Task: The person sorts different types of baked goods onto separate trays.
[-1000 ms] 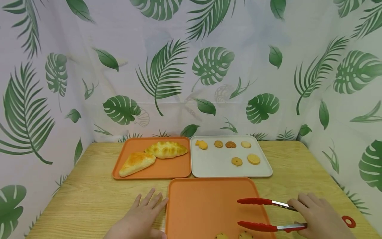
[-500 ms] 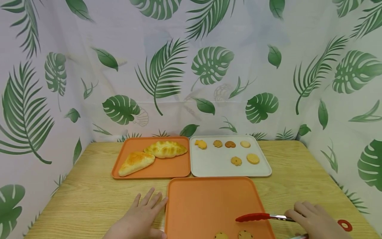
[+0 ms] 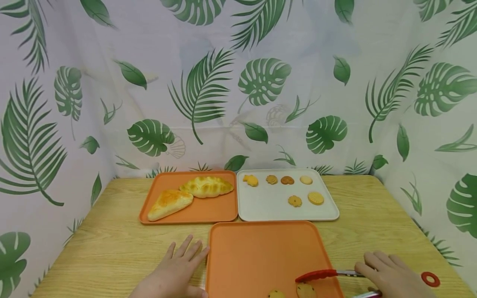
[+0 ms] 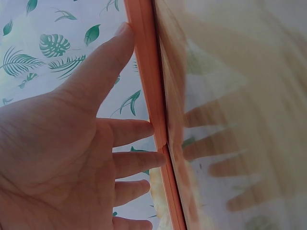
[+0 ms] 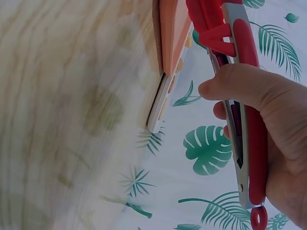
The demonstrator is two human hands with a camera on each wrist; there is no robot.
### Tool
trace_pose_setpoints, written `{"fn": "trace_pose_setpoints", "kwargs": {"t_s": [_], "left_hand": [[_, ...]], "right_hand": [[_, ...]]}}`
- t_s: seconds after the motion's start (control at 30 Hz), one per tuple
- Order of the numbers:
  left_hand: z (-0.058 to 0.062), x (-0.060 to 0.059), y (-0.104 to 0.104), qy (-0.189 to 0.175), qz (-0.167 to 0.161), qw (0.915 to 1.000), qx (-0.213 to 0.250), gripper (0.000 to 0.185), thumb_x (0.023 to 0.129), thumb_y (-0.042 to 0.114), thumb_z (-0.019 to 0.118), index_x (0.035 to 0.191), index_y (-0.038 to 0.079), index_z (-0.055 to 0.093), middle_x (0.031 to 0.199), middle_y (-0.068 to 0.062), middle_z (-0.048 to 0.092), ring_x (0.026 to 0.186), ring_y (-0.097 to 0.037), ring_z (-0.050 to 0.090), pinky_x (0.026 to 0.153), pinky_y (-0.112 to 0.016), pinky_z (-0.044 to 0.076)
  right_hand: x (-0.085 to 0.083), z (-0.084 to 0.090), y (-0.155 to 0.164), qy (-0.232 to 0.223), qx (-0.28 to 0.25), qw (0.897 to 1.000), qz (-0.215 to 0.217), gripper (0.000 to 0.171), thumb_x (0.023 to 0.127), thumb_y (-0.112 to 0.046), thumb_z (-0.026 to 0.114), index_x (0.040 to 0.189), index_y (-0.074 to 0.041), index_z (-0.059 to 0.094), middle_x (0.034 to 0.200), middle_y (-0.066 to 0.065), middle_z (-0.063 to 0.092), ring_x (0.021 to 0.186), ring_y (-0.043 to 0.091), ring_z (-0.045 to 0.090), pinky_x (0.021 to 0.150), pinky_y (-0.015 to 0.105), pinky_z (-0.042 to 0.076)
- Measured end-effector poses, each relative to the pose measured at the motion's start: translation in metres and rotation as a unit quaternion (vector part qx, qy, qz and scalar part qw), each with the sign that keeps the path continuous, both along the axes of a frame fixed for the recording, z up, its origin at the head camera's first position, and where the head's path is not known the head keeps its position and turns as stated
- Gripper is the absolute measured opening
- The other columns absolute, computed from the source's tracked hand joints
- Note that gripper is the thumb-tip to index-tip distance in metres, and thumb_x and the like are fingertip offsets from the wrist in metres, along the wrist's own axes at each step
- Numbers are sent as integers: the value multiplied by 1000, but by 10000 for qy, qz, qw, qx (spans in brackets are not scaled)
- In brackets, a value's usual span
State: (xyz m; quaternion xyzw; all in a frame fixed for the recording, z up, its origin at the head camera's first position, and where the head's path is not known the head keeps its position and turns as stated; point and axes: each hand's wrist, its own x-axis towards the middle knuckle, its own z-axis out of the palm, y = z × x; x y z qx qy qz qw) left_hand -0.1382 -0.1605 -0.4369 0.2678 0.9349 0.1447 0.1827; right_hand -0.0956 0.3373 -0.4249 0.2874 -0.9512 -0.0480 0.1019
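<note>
My right hand [image 3: 389,275] grips a pair of red-tipped metal tongs [image 5: 252,124] at the right side of the near orange tray [image 3: 264,248]. One red tip of the tongs lies over that tray, at the far edge of a speckled cookie [image 3: 306,291]; the other tip is out of the head view. Another speckled cookie [image 3: 276,294] sits to its left, cut off by the frame's lower edge. Spread and mostly straight, the fingers of my left hand [image 3: 173,271] rest at the tray's left edge. In the left wrist view its fingertips meet the orange rim [image 4: 152,96].
Behind stands a second orange tray [image 3: 216,213] with a triangular bread [image 3: 170,204] and a braided-looking loaf [image 3: 206,187]. Beside it a white tray [image 3: 261,209] bears several small cookies [image 3: 316,198]. A leaf-print cloth [image 3: 223,95] hangs behind the wooden table [image 3: 112,240].
My right hand has moved down toward the frame's lower edge, bringing the tongs from above the tray's right side to the speckled cookie. My left hand has stayed in place.
</note>
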Motion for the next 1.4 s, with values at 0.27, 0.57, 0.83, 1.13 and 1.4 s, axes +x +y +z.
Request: {"fn": "trace_pose_setpoints", "kwargs": {"t_s": [0.27,0.57,0.83,1.13,1.4], "left_hand": [[-3,1,-3,110,-35,9999,11,101,76,64,65,154,11,29,160,-20,25,150,-45,9,108,-76,14],[-5,1,-4,106,-10,9999,16,101,76,64,66,154,11,29,160,-20,25,150,-44,8,108,-76,14],[-5,-1,-5,71,22,10000,-15,102,75,66,65,155,14,29,160,-19,26,150,-44,9,109,-75,15],[-3,0,-4,-5,31,10000,23,102,76,67,63,155,14,28,161,-17,24,150,-42,8,110,-74,14],[1,0,-3,-26,22,10000,17,102,76,68,63,155,15,27,161,-17,23,151,-42,7,111,-73,14]], "right_hand": [[-6,5,-3,-363,63,9990,-250,58,66,-86,56,92,-34,55,82,-18,27,75,2,25,64,22,19],[-20,14,-9,-338,189,9983,-429,48,59,-38,91,95,-31,61,84,-19,38,77,4,35,64,23,32],[-43,15,-8,921,-169,9954,198,56,45,-31,94,90,-26,61,80,-16,38,75,6,36,61,22,31],[-71,19,-10,1112,-309,9928,319,56,44,-27,95,88,-21,61,78,-12,38,73,9,35,59,22,26],[-90,22,-11,1057,-431,9933,186,54,48,-22,95,92,-19,64,80,-8,45,76,14,41,61,26,33]]}}
